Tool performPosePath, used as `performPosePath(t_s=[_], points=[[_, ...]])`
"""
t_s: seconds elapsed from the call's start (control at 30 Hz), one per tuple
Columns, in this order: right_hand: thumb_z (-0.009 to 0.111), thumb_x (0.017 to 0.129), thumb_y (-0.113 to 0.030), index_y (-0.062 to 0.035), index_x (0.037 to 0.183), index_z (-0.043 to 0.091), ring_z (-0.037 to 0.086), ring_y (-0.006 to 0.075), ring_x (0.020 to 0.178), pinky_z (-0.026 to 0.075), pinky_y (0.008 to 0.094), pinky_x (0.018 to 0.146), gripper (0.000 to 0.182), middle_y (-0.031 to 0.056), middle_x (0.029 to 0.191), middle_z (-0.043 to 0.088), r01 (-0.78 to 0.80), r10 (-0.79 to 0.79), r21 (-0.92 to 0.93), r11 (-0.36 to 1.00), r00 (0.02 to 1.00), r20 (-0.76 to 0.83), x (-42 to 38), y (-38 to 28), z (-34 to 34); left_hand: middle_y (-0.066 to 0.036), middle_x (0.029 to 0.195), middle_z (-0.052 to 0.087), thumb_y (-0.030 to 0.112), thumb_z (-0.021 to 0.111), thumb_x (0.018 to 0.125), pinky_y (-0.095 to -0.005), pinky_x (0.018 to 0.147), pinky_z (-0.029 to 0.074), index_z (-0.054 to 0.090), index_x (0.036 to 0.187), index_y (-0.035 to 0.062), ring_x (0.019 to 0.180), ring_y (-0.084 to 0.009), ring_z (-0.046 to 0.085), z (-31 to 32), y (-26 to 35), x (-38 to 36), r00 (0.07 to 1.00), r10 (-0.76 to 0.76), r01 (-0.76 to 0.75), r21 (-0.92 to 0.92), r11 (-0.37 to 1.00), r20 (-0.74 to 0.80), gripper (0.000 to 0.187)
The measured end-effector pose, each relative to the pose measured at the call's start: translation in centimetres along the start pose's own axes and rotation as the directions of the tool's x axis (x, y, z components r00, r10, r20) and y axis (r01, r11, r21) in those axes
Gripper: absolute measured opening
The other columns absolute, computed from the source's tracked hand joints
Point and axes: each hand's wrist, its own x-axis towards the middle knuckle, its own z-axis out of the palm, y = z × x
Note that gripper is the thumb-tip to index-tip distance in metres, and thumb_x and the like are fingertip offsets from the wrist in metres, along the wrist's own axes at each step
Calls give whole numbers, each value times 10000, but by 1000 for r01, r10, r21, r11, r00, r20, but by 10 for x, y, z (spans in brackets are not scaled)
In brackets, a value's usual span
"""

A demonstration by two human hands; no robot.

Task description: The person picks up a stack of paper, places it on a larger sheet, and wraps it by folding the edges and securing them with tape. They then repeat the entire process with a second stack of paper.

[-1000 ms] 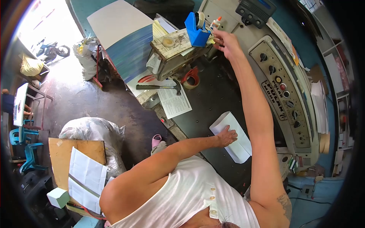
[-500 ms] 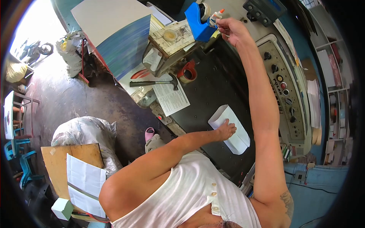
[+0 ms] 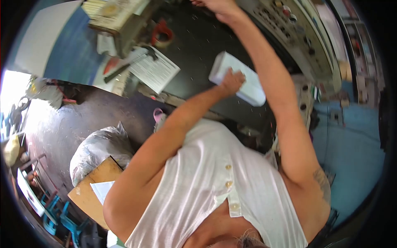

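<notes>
With left hand (image 3: 233, 82) loosely spread, still apparently steadying folded white paper (image 3: 251, 91) on black table (image 3: 191, 45); with right hand (image 3: 221, 7), of indiscernible grip, now partly leaving view.

White sleeveless top (image 3: 198, 165), pale round buttons (image 3: 228, 184), tattoo (image 3: 321, 181) on right arm (image 3: 304, 159), pink shoe (image 3: 158, 114)

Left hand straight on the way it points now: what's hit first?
Likely the person's own right forearm, just past the edge of the white paper under the left hand. Depth is unclear: the forearm may be higher.
</notes>
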Motion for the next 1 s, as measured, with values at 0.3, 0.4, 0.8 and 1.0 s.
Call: performPosePath(t_s=[0.3,0.4,0.8,1.0], points=[[663,862,31,-51,1065,651,527,74,626,434,249,569,220,-10,737,607,-573,545,-122,810,814,-203,-249,175,-146,-39,1322,531,184,590,906,-570,1032,346,569,1410,179,1268,-222,470,-35,-4,-13,1000,23,-23,3,1000,7,505],[712,870,-14,-49,1199,584,513,78,621,428,249,581,355,-13,722,595,-654,636,15,757,731,-247,-284,202,-136,-34,1339,533,208,675,855,-548,1031,348,563,1417,205,1244,-217,484,-37,-5,-17,1000,27,-27,26,999,4,573],[799,763,-86,7,1076,550,579,153,664,468,299,594,411,66,779,642,-673,573,-12,739,638,-514,-314,247,-116,-14,1435,515,154,712,798,-537,1062,354,558,1420,240,1241,-192,503,-35,-4,-18,1000,12,-11,69,998,-20,647],[818,689,-240,37,1228,567,717,334,968,558,406,826,657,210,1036,718,-860,665,-241,449,502,-553,-303,238,-120,-3,1432,524,125,681,801,-532,1035,376,563,1410,252,1236,-185,514,-30,-4,-18,998,16,-11,96,995,-55,634]])
